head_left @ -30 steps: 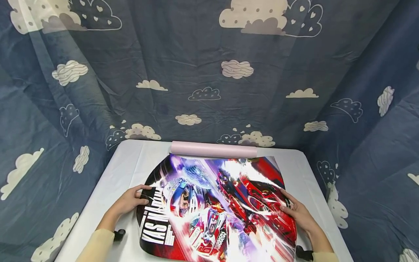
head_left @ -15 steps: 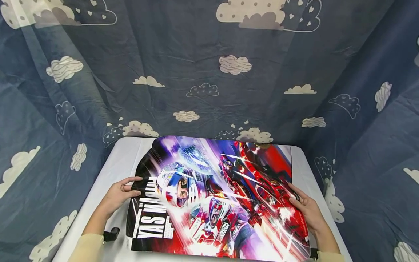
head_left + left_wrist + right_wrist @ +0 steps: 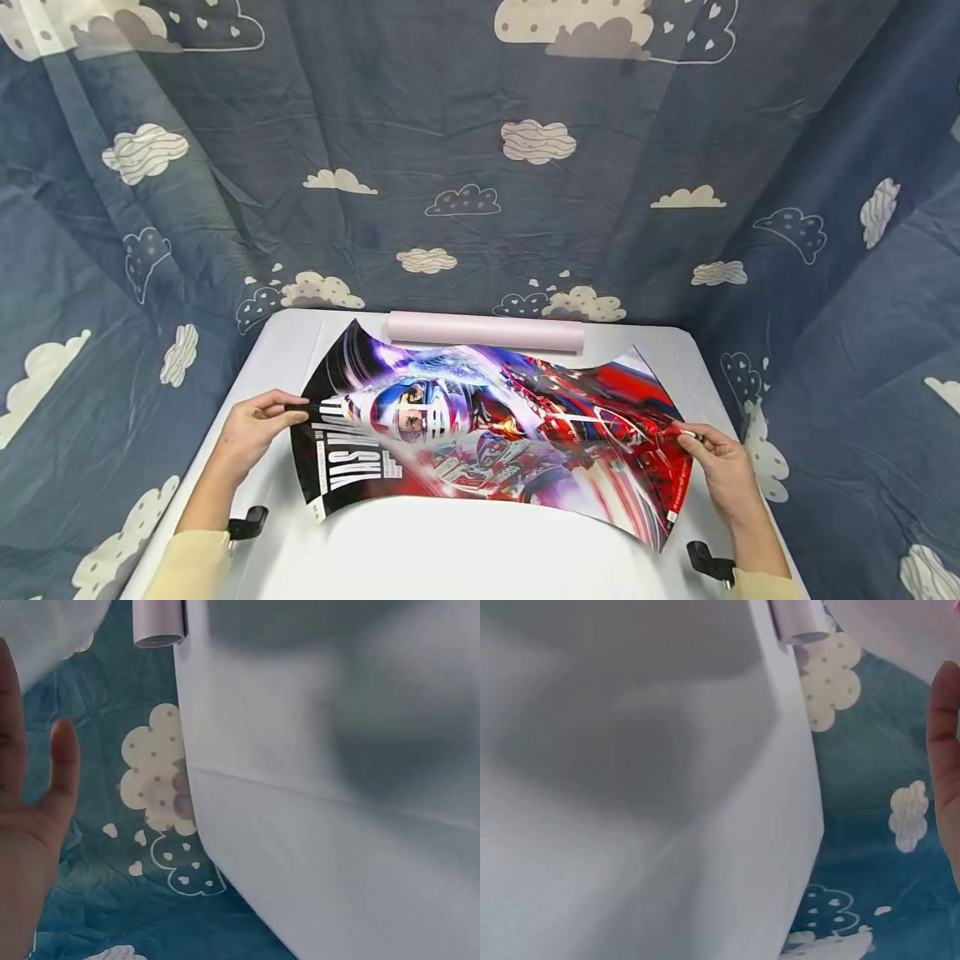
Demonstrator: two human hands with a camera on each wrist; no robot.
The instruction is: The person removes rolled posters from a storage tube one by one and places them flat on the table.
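Observation:
A glossy racing poster (image 3: pixel 480 442), with a helmeted driver and a red race car, is spread between my hands above the table in the head view. It bows, its near and far edges curving and its corners sticking out. My left hand (image 3: pixel 251 429) pinches its left edge beside the white lettering. At the opposite edge my right hand (image 3: pixel 723 467) pinches the red side between thumb and fingers. Part of the pale poster back (image 3: pixel 60 637) shows in the left wrist view near my fingers; in the right wrist view it shows (image 3: pixel 900 630) above my thumb.
A pale pink roll (image 3: pixel 487 332) lies along the far edge of the white table (image 3: pixel 480 550). Dark blue cloth (image 3: pixel 465 125) with cloud prints hangs behind and at both sides. The poster's shadow falls on the tabletop in both wrist views.
The poster first spread toward the far edge, covering the pink roll, then rose and tilted into a flatter, bowed strip. Its near edge lifted, baring the table in front, and the roll shows again.

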